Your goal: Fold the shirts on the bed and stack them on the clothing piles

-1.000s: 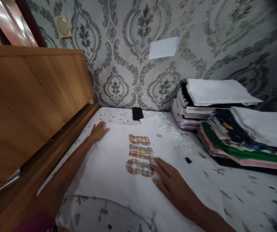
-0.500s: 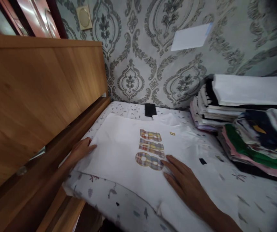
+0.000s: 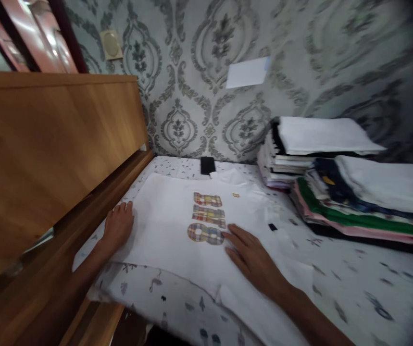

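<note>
A white T-shirt (image 3: 156, 230) lies spread out with its collar toward the right. Plaid patch lettering (image 3: 208, 211) runs across its middle, and a small yellow mark sits near the collar. At the hem, on the left, my left hand (image 3: 118, 223) rests palm down with its fingers stretched forward. Beside the lowest plaid letter, my right hand (image 3: 251, 257) lies flat on the cloth, fingers extended. Neither hand has anything in its grasp.
The shirt lies on a patterned white sheet (image 3: 354, 283). Stacks of folded clothes (image 3: 321, 137) stand at the right by the wallpapered wall. A black flat object (image 3: 207, 166) lies behind the shirt. A wooden panel (image 3: 58, 144) rises on the left.
My left hand has turned more palm down at the hem, its fingers now pointing forward. My right hand stays by the lowest letter. The view has swung right.
</note>
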`<state>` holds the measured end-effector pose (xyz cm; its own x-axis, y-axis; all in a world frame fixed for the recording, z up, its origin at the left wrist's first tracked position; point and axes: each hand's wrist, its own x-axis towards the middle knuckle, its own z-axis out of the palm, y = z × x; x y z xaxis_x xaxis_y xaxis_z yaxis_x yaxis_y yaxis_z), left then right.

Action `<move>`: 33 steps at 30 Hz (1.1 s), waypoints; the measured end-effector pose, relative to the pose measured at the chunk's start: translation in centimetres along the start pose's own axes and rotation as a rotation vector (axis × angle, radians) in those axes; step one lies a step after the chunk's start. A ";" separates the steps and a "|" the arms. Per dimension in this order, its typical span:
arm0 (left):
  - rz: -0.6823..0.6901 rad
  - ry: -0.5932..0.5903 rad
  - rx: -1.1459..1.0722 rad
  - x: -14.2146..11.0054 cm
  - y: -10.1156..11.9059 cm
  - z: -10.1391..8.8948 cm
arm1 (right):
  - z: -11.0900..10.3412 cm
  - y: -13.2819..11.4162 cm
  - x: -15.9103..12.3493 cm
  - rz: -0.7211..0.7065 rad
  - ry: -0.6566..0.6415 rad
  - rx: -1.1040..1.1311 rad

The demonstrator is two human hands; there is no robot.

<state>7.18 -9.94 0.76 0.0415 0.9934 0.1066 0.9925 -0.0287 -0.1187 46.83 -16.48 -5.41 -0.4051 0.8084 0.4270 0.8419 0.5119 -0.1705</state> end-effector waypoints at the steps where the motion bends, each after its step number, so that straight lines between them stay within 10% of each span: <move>1: 0.100 0.030 -0.059 0.2 0.9 0.5 | -0.2 -0.3 0.0 0.016 -0.013 0.003; 5: 0.362 0.006 -0.257 0.9 3.3 3.8 | -1.3 -1.3 0.2 0.063 -0.085 0.018; 13: 0.180 -0.087 -0.130 3.8 2.1 4.9 | -4.4 -1.4 -3.1 0.161 -0.119 -0.009; 20: 0.832 -0.113 -0.259 6.7 19.1 2.5 | -5.9 -2.9 -8.2 0.198 -0.083 -0.014; 25: 0.990 -0.144 -0.282 11.6 30.7 1.0 | -6.6 -4.4 -9.6 0.205 -0.120 0.020; 33: 1.003 -0.139 -0.284 15.9 39.1 0.5 | -7.0 -4.4 -9.8 0.215 -0.158 0.055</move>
<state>46.64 4.79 -2.69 0.8635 0.5034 -0.0290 0.5018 -0.8522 0.1479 49.57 -28.72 -2.64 -0.2732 0.9335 0.2323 0.8958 0.3349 -0.2921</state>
